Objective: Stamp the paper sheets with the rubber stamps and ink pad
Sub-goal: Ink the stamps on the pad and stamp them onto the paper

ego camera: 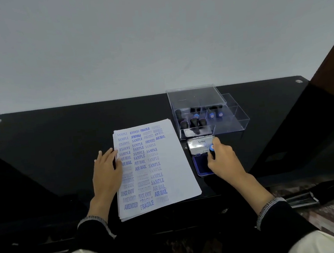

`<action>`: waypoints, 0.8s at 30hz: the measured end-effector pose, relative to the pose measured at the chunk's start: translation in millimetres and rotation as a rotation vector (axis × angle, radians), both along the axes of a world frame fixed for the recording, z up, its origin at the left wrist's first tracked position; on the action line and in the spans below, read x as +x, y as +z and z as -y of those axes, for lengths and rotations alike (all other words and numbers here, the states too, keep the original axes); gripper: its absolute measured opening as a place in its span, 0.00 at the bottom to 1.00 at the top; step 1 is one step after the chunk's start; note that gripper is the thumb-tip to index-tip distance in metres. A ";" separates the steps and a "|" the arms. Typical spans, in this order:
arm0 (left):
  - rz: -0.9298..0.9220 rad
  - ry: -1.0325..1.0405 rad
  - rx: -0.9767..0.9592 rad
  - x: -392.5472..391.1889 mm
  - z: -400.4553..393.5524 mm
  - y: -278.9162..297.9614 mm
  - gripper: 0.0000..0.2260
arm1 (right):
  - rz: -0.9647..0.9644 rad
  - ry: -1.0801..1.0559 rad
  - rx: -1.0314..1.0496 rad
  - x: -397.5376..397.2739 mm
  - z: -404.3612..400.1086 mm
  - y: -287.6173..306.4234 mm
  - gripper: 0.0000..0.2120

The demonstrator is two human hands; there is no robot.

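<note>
A stack of white paper sheets (175, 166) lies on the black table, its top sheet covered with blue stamped words. My left hand (107, 172) rests flat on the stack's left edge, fingers apart. To the right of the sheets sits the open ink pad (201, 166), its silver lid (199, 145) tilted up behind the blue pad. My right hand (223, 161) grips a black rubber stamp with a blue top (212, 149) and holds it down on the pad.
A clear plastic box (232, 120) holding several more black stamps stands behind the ink pad, with its lid propped up at the back. The glossy black table (52, 146) ends at a pale wall. A dark wooden panel rises at the far right.
</note>
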State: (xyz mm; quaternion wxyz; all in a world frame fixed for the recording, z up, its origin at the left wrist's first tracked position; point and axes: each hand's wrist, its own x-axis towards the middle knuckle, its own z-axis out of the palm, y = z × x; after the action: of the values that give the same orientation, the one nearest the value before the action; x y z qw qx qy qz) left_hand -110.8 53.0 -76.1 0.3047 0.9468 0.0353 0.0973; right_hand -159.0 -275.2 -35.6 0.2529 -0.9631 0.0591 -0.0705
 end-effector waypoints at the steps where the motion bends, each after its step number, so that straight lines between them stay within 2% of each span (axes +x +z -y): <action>1: 0.002 -0.004 0.009 -0.3 0.3 -1.1 0.19 | -0.002 -0.007 0.005 0.8 0.4 -0.7 0.09; 4: 0.004 -0.012 0.014 -0.6 1.4 -1.6 0.20 | -0.064 -0.052 0.128 4.5 4.3 1.0 0.08; 7: -0.007 -0.011 0.028 -1.5 1.7 -1.8 0.20 | -0.104 -0.069 0.155 8.2 6.0 4.5 0.08; 13: -0.012 -0.022 0.074 -3.6 4.0 -2.1 0.21 | -0.020 -0.020 -0.086 3.6 -6.4 2.7 0.08; 15: -0.012 -0.026 0.091 -4.5 4.1 -2.2 0.21 | -0.002 -0.023 -0.109 2.6 -8.5 2.3 0.08; 20: -0.004 -0.022 0.091 -6.2 4.9 -1.7 0.20 | -0.062 -0.092 0.149 3.5 -1.1 3.3 0.07; 24: -0.008 -0.021 0.106 -6.1 5.2 -2.4 0.20 | -0.174 -0.101 0.209 17.2 3.4 11.2 0.05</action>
State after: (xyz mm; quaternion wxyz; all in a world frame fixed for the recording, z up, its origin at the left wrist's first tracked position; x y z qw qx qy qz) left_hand -116.8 47.8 -78.5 0.2549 0.9623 0.0215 0.0919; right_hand -141.8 -278.6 -24.4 0.3418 -0.9298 0.1360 0.0073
